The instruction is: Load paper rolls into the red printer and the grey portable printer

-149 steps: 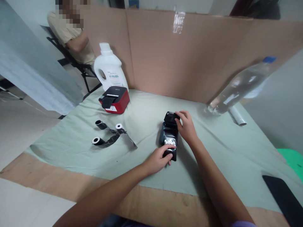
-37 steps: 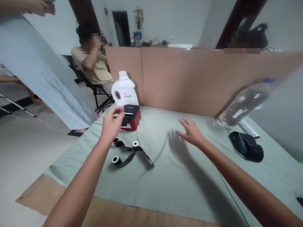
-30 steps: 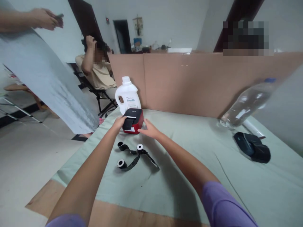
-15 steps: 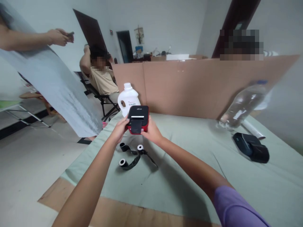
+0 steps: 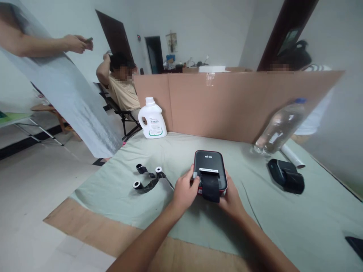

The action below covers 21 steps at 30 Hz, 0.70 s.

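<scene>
Black-n-red printer (image 5: 210, 161)'s gripped by L hand (image 5: 182, 192) n R hand (image 5: 233, 199), so imo hold it level, fingers (image 5: 194, 184) clear of the strip (image 5: 210, 189) btwn em.

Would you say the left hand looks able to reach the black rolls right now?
Probably yes: nothing stands between the left hand and the black rolls, though it is holding the black-topped device.

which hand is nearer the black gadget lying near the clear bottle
Right. The right hand grips the right side of the printer, left of the gadget, with cloth between; the left hand is farther off, at the printer's left side.
</scene>
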Motion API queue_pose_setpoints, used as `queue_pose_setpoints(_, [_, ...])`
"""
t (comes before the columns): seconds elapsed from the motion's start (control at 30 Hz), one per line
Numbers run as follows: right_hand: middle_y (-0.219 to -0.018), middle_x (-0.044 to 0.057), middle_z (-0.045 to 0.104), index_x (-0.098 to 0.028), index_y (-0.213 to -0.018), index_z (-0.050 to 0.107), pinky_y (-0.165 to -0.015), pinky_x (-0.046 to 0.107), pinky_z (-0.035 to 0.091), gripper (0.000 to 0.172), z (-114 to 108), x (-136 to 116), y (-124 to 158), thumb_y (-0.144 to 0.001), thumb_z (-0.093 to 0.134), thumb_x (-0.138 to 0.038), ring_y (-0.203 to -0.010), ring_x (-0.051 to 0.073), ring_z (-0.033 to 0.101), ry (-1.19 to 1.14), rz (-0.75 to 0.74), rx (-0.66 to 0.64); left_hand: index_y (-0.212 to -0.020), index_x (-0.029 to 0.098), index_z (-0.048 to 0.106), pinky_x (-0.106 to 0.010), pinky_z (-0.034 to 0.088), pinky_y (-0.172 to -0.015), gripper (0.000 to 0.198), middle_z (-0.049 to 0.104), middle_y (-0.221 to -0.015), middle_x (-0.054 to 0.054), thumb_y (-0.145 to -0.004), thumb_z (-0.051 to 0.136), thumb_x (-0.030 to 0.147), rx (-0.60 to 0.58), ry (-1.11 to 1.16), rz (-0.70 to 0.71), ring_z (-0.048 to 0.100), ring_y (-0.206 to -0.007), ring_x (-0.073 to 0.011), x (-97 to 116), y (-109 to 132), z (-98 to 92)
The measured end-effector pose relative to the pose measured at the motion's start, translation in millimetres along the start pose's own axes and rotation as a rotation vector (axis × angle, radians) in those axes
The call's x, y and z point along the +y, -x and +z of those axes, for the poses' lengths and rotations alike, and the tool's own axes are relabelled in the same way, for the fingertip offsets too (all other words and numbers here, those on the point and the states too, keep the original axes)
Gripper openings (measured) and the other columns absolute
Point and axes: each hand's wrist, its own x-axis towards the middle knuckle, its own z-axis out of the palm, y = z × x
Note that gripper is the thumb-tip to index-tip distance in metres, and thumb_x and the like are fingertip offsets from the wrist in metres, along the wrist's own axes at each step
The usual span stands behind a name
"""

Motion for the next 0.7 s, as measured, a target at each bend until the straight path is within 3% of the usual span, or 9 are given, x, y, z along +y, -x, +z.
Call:
queue_pose_setpoints(0.2, [-0.151,0.015,0.051,-0.029,-0.158,0.03,-0.11,0.06,0.046,0.091,-1,-2,24,-0.08,0.076,-0.039,-0.135,0.041,0.052,0.01,0.053,0.011,-0.151,0.014,0.051,-0.038,0.056,-0.091,0.056,0.077,-0.112,-0.013,-0.097,0.045,0.029,0.049,-0.138,0.016,0.073,-0.097,-0.0255,-10,18,18.7])
queue_pose_setpoints(0.4, [-0.149,0.014,0.051,-0.029,-0.155,0.033,-0.11,0.059,0.047,0.086,7,-2,31,-0.08,0.075,-0.036,-0.134,0.04,0.053,-0.004,0.09,0.02,-0.146,0.011,0.056,-0.036,0.056,-0.092,0.054,0.073,-0.124,-0.016,-0.098,0.044,0.03,0.088,-0.153,0.09,0.073,-0.104,-0.0261,-20,20,19.7])
queue_pose_setpoints(0.7, [-0.151,0.013,0.049,-0.03,-0.154,0.034,-0.113,0.059,0.043,0.088,6,-8,31,-0.078,0.078,-0.033,-0.136,0.041,0.05,-0.017,0.11,0.0,-0.145,0.007,0.057,-0.034,0.057,-0.081,0.054,0.078,-0.108,-0.015,-0.098,0.043,0.032,0.092,-0.145,0.1,0.074,-0.084,-0.0232,-21,22,18.3])
